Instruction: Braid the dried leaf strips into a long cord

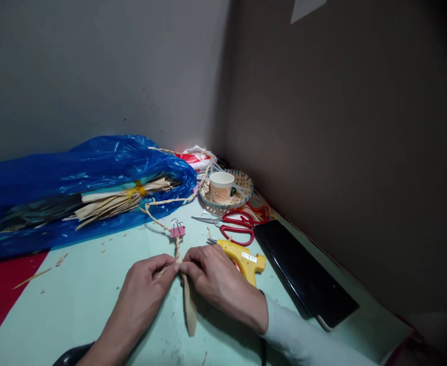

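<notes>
cord [178, 248] of pale dried strips, twisted or plaited, too small to tell which, lies toward the near edge of the surface [93, 295], roughly midway between its left and right sides. the fingers of the left hand [147, 280] and of the right hand [214, 273] are closed on it, thumb and forefinger pinching from either side so the tips nearly meet. just beyond them a pink clip [177, 232] bites across the cord, and past that the cord bends away toward the far corner, in front of the blue bag [74, 168] and on to the basket [227, 205]. a loose flat strip [189, 312] hangs out below the right fingers, pointing to the near edge. it should all be very light; the worked length looks firm but bendy, while the flat strip looks thin, papery and apt to split along its grain if creased or tugged hard. dry and matt, it probably won't slip much, though the twist could spring loose if both pinches let go. the best hold seems to be right where the loose strip meets the worked part, with the strip taken across its full width rather than by its edge.
</notes>
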Tool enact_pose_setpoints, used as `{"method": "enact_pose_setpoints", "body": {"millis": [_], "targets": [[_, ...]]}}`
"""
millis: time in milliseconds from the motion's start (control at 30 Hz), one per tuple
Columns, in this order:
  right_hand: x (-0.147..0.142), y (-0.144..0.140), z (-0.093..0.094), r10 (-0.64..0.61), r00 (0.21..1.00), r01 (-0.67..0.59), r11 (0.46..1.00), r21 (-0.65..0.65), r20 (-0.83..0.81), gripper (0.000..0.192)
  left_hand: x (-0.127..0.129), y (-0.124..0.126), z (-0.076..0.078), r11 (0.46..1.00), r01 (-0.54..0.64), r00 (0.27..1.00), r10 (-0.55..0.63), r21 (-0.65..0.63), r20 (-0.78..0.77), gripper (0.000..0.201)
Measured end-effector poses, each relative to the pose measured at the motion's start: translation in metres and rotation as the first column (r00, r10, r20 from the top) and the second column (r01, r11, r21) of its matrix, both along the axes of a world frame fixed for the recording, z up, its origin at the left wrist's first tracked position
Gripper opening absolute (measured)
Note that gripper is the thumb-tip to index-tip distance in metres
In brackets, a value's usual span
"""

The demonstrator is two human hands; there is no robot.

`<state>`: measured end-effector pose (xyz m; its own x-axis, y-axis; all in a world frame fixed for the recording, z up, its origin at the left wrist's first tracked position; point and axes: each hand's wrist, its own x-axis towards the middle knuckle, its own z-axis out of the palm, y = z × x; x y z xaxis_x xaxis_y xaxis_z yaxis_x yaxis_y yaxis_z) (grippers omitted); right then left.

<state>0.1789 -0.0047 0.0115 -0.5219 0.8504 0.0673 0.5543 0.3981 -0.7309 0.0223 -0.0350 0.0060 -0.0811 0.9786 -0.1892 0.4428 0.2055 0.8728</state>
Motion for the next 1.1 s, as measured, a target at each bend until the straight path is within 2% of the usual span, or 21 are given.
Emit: {"method": "enact_pose_setpoints", "body": {"millis": [200, 367, 433, 667, 833, 967, 1033, 1100], "targets": [[0.002, -0.005, 0.002, -0.047, 0.963, 0.004, 0.987, 0.161, 0.265, 0.027, 0.008, -0.007, 0.004, 0.996, -0.022, 0.97, 0.042, 0.088, -0.238, 0.027], [0.0, -0.02, 0.002, -0.075, 0.934, -0.059, 0.932, 0.359, 0.349, 0.011, 0.012, -0.009, 0.0, 0.99, -0.055, 0.958, 0.089, 0.128, -0.271, 0.028], [-0.003, -0.027, 0.003, -0.067, 0.925, -0.091, 0.917, 0.388, 0.375, 0.012, 0.014, -0.01, -0.001, 0.989, -0.067, 0.96, 0.1, 0.131, -0.262, 0.027], [-0.014, -0.041, -0.003, -0.04, 0.92, -0.137, 0.899, 0.416, 0.389, 0.019, 0.012, -0.01, -0.005, 0.995, -0.082, 0.992, 0.087, 0.055, -0.094, 0.029], [-0.024, -0.047, -0.013, -0.04, 0.855, -0.256, 0.835, 0.487, 0.517, 0.024, 0.006, -0.009, -0.007, 0.998, -0.065, 0.995, 0.063, 0.02, 0.079, 0.024], [-0.025, -0.05, -0.016, -0.065, 0.869, -0.256, 0.789, 0.558, 0.49, 0.028, 0.001, -0.01, -0.011, 0.997, -0.073, 0.975, 0.075, -0.017, 0.21, 0.023], [-0.02, -0.047, -0.01, -0.043, 0.904, -0.21, 0.823, 0.528, 0.426, 0.024, 0.0, -0.01, -0.013, 0.996, -0.076, 0.962, 0.087, -0.055, 0.26, 0.022], [-0.012, -0.04, -0.001, -0.032, 0.946, -0.123, 0.886, 0.448, 0.323, 0.012, 0.0, -0.01, -0.013, 0.991, -0.1, 0.944, 0.123, -0.088, 0.307, 0.021]]}}
